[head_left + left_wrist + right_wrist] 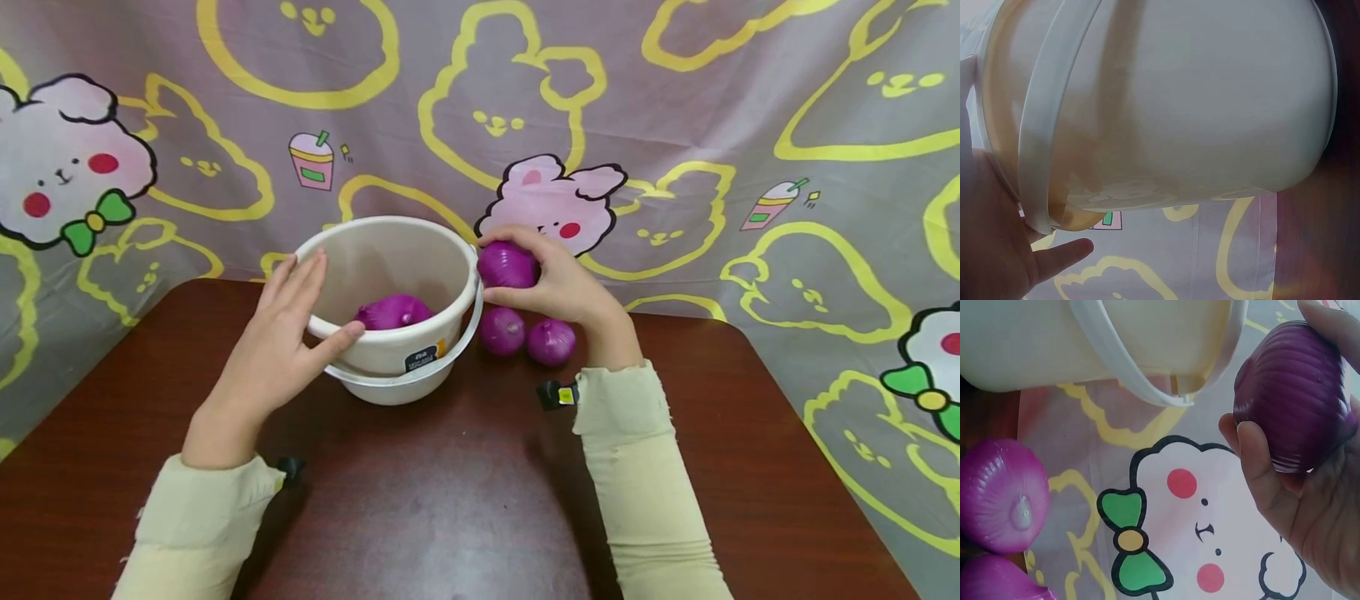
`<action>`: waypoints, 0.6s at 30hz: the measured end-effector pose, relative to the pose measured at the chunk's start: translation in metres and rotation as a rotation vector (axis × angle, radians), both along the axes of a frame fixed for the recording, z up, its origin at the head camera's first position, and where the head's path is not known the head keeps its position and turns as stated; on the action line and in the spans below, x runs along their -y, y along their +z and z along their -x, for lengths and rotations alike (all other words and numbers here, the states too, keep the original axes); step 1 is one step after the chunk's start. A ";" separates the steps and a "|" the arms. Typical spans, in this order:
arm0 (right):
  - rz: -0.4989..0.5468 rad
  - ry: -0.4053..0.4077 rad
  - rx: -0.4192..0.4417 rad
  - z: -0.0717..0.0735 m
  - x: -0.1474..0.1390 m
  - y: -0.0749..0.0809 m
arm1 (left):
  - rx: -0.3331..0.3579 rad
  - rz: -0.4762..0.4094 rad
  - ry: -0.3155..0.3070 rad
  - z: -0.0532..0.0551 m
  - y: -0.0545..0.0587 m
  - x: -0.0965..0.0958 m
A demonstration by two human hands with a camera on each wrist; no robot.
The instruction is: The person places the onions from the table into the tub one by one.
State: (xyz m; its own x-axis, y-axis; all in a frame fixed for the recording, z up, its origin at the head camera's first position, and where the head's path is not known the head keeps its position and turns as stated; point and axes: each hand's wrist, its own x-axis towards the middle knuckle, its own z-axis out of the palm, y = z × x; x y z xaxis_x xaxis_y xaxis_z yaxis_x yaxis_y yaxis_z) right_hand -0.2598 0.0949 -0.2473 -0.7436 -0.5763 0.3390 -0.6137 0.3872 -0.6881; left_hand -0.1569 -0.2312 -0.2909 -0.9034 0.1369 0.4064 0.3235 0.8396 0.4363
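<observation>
A white bucket (382, 354) stands upright on the table, its handle (468, 333) lowered round the outside. My left hand (281, 346) rests over the bucket's left rim with its fingers fairly straight, and the thumb touches the front rim. Inside the bucket lies purple onion (393, 312); how many pieces is partly hidden by the wall. Just off the bucket's right rim, my right hand (558, 279) holds a red onion (1294, 397) between thumb and fingers, above the table. Below it sit two more onions, one by the bucket (502, 332) and another to its right (551, 342).
The dark brown table (465, 500) extends in front of the bucket and to both sides. Behind it hangs a grey cloth (420, 150) printed with cartoon rabbits and yellow outlines, close to the bucket's back. A dark label (422, 358) marks the bucket's front.
</observation>
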 end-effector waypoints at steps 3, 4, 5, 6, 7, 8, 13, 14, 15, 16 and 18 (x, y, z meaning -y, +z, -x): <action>0.001 0.013 -0.008 0.000 0.003 0.001 | 0.001 -0.001 -0.001 0.000 0.000 0.000; 0.003 0.017 -0.011 0.000 0.004 0.001 | 0.003 -0.002 -0.002 0.000 0.000 0.000; 0.002 0.018 -0.015 0.000 0.005 0.002 | 0.005 -0.001 -0.002 0.000 0.000 0.000; 0.005 0.022 -0.016 0.000 0.006 0.002 | 0.007 -0.002 -0.002 0.000 0.000 0.000; 0.005 0.023 -0.018 0.000 0.007 0.002 | 0.008 -0.002 -0.003 0.000 0.000 0.000; 0.006 0.024 -0.024 0.000 0.008 0.002 | 0.008 -0.002 -0.003 0.000 0.000 0.000; 0.007 0.035 -0.057 0.002 0.013 0.003 | 0.003 -0.002 -0.004 0.000 0.001 0.000; 0.007 0.037 -0.067 0.002 0.013 0.004 | 0.003 -0.003 -0.004 0.000 0.001 0.000; 0.005 0.036 -0.074 0.002 0.014 0.004 | 0.002 -0.002 -0.005 0.000 0.001 0.000; 0.000 0.035 -0.082 0.002 0.015 0.005 | 0.003 -0.002 -0.005 0.000 0.001 0.000; -0.006 0.036 -0.096 0.002 0.017 0.007 | 0.003 -0.002 -0.003 0.000 0.001 0.000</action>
State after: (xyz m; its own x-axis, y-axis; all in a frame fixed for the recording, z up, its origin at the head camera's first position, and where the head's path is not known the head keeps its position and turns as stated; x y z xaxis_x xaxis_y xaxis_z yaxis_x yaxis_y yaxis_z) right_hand -0.2621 0.0783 -0.2407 -0.6867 -0.6044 0.4039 -0.6902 0.3676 -0.6233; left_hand -0.1570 -0.2316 -0.2901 -0.9040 0.1391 0.4042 0.3251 0.8376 0.4390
